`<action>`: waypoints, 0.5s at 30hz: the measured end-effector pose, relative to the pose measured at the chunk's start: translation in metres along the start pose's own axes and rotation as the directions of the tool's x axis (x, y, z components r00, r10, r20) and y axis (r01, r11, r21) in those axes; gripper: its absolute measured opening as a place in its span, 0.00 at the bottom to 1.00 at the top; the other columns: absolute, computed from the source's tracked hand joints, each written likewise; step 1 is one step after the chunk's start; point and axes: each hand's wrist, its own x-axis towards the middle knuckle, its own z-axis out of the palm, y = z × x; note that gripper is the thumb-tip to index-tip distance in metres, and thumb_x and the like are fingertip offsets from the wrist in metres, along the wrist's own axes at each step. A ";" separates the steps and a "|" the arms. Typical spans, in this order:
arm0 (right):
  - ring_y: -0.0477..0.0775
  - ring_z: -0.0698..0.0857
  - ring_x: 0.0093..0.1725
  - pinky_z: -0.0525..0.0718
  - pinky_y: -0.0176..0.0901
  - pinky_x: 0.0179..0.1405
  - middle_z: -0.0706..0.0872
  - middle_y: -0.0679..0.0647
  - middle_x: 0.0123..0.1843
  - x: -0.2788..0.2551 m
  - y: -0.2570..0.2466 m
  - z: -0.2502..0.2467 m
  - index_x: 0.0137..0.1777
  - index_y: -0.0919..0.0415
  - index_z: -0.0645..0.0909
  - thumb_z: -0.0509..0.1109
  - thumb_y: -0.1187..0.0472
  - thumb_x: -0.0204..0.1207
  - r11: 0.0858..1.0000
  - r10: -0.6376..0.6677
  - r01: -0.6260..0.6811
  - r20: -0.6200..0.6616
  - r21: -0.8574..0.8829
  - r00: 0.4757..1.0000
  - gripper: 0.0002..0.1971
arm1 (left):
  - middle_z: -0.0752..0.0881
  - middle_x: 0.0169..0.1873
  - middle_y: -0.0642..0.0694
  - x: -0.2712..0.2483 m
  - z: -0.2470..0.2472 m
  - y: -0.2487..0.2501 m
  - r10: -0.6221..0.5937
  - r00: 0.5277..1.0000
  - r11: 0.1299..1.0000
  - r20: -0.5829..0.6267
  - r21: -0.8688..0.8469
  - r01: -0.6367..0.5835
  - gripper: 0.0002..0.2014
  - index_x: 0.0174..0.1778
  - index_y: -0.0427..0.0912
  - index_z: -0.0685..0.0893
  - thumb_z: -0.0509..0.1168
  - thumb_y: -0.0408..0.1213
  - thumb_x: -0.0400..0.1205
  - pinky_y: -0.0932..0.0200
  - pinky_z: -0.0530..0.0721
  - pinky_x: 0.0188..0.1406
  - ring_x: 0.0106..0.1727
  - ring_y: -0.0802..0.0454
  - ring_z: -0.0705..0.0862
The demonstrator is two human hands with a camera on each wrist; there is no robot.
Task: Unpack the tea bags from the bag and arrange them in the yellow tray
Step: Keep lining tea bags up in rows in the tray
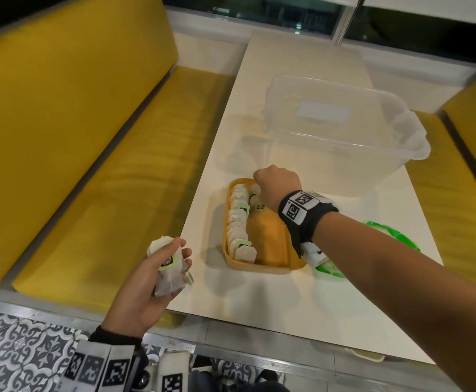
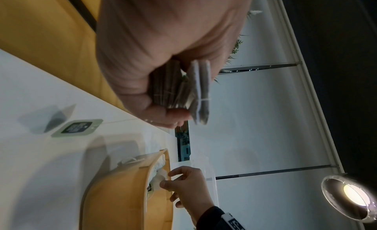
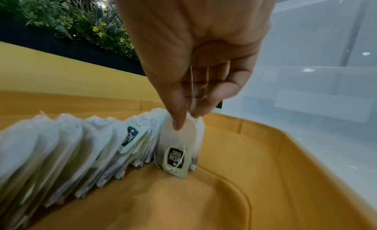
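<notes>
Thumb and forefinger of the right hand pinched on the crimped top edge of one tea bag — soft, translucent filter paper, rounded at the shoulders, with a pale green square tag and a thin white string dangling down its face. Below the pinch, the smooth moulded floor of the yellow tray, rounded at its corners. Left of the pinch, a close-packed row of tea bags standing on edge along the tray's long wall, tops crinkled, a few tags sticking out. Held bag upright at the far end of the tray, just beside that row. Beyond the pinch, a clear, frosted-looking plastic tub on the glossy white table.

Left hand curled round a flat stack of tea bags — papery, greyish, squared edges lined up — off the table's near-left edge, well apart from the tray. Under the right forearm, a crumpled green bag, glossy.
</notes>
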 end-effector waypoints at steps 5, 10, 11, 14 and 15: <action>0.60 0.75 0.37 0.74 0.46 0.35 0.78 0.57 0.41 -0.001 0.001 0.003 0.53 0.62 0.77 0.68 0.63 0.78 1.000 -0.010 0.010 -0.033 -0.006 0.999 0.07 | 0.87 0.38 0.48 0.002 -0.004 -0.001 0.006 1.000 1.000 0.015 0.002 -0.006 0.13 0.53 0.44 0.83 0.70 0.42 0.73 0.66 0.82 0.23 0.36 0.56 0.85; 0.62 0.80 0.40 0.77 0.47 0.38 0.81 0.58 0.46 -0.002 0.002 0.007 0.53 0.62 0.79 0.65 0.63 0.79 1.000 0.007 -0.007 0.010 -0.008 1.000 0.05 | 0.87 0.37 0.48 0.003 -0.003 -0.002 -0.001 1.000 1.000 0.023 0.003 0.001 0.14 0.51 0.44 0.84 0.71 0.43 0.71 0.66 0.82 0.23 0.36 0.56 0.85; 0.62 0.81 0.42 0.78 0.47 0.39 0.82 0.59 0.47 -0.001 0.003 0.008 0.53 0.63 0.79 0.64 0.64 0.79 1.000 0.022 -0.022 0.016 0.008 1.000 0.05 | 0.87 0.37 0.48 0.004 -0.003 -0.001 -0.001 1.000 1.000 0.023 0.005 0.001 0.15 0.51 0.44 0.84 0.71 0.43 0.70 0.66 0.82 0.23 0.35 0.56 0.85; 0.63 0.84 0.47 0.82 0.48 0.43 0.84 0.59 0.51 0.004 0.007 0.007 0.55 0.62 0.81 0.64 0.67 0.79 0.994 0.075 -0.077 0.028 0.077 0.997 0.08 | 0.87 0.37 0.48 0.005 -0.004 -0.002 0.004 1.000 1.000 0.014 -0.006 -0.004 0.16 0.53 0.43 0.83 0.71 0.42 0.71 0.66 0.83 0.23 0.35 0.56 0.85; 0.63 0.84 0.47 0.83 0.48 0.45 0.84 0.59 0.51 0.007 0.009 0.004 0.56 0.62 0.81 0.64 0.66 0.78 0.990 0.091 -0.094 0.040 0.104 0.995 0.09 | 0.87 0.37 0.47 0.006 -0.005 -0.002 0.006 1.000 1.000 0.010 -0.013 -0.006 0.15 0.54 0.43 0.83 0.70 0.42 0.72 0.65 0.83 0.23 0.35 0.56 0.85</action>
